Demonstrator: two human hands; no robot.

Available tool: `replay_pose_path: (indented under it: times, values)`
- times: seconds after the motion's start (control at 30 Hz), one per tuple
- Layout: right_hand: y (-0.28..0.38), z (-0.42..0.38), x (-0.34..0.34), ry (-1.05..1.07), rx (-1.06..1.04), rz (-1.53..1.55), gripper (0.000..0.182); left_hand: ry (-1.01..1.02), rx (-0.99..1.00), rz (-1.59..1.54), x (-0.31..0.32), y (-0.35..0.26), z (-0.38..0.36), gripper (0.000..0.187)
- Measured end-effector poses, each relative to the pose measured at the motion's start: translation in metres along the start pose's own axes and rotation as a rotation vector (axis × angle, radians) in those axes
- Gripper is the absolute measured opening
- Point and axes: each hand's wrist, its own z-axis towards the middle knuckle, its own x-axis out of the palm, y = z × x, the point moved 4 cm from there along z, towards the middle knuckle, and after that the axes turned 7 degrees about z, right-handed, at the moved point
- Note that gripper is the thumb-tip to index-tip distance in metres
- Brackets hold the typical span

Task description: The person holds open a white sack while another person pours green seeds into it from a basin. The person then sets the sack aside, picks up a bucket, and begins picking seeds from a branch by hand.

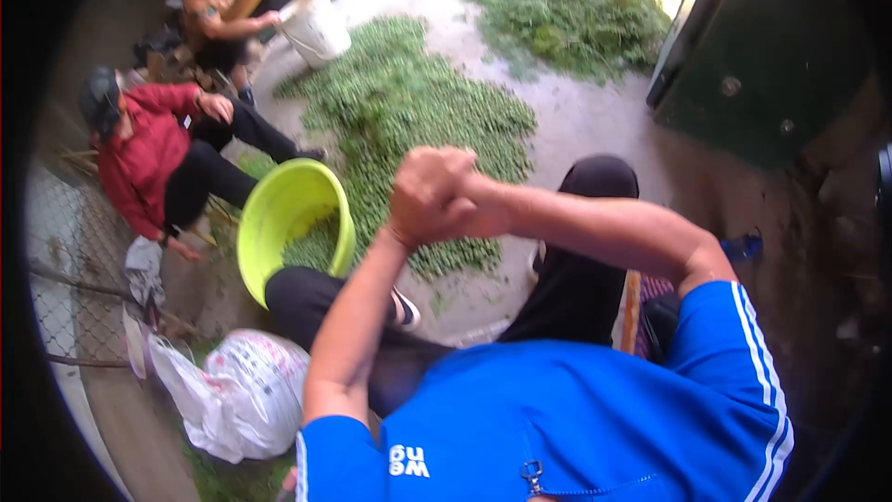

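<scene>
My left hand [423, 195] and my right hand [478, 200] are pressed together in front of me, above the floor and between my knees. The fingers look curled and overlap, and whether anything lies between them is hidden. Behind the hands, a wide heap of small green pods or fruits [390, 112] spreads over the floor. A yellow-green tub [255, 223] stands tilted beside my knee on the left, with some green pieces inside.
Two people sit at the left, one in a red top [163, 144], the other holding a white bucket [321, 33]. A leafy green pile [571, 23] lies near the doorway. A white sack [255, 390] is at the lower left; a dark green door [757, 65] stands right.
</scene>
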Motion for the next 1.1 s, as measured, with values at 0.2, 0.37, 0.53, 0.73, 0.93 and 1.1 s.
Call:
replay_pose_path:
  times: [0.2,0.37,0.53,0.73,0.93,1.1]
  values:
    - [0.027,0.03,-0.043,-0.143,0.875,0.557,0.036,0.231,-0.9,-0.055,0.029,0.083,-0.144,0.028]
    - [-0.068,0.023,-0.102,-0.46,0.973,0.721,0.034,0.427,-1.212,-0.153,0.079,0.102,-0.249,0.023]
    - [-0.128,-0.023,-0.124,-0.721,1.233,0.539,0.031,0.631,-1.168,-0.139,0.111,0.075,-0.269,0.023]
    - [-0.105,0.021,-0.127,-0.448,0.854,0.392,0.026,0.816,-1.36,-0.243,0.164,0.057,-0.355,0.022]
    - [-0.087,0.014,-0.117,-0.42,0.935,0.592,0.017,1.092,-1.703,-0.265,0.168,0.031,-0.428,0.02]
    - [-0.089,0.014,-0.108,-0.368,0.961,0.574,0.016,1.272,-1.693,-0.229,0.191,0.005,-0.457,0.037]
